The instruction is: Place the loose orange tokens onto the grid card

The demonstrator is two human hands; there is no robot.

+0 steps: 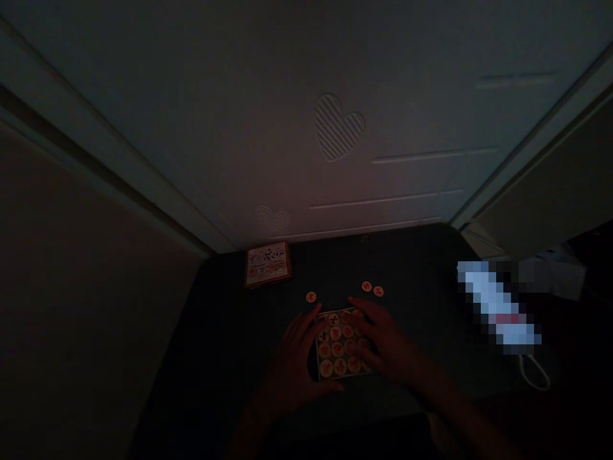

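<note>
A shallow tray of round xiangqi pieces [338, 349], cream discs with red characters, sits on the dark table [230, 319] directly in front of me. My left hand [297, 358] rests on the tray's left side, fingers spread and touching the pieces there. My right hand [380, 338] lies spread over the tray's right part, hiding several pieces. Neither hand visibly holds anything. Loose pieces lie beyond the tray: one [311, 297] to the far left and a pair [372, 289] to the far right, all out of reach of my fingertips.
A printed game box lid [267, 264] lies at the table's far edge, which meets a white door [335, 128] with heart patterns. A pixelated, blurred object [498, 306] and a white cord [534, 374] lie to the right. The room is dim.
</note>
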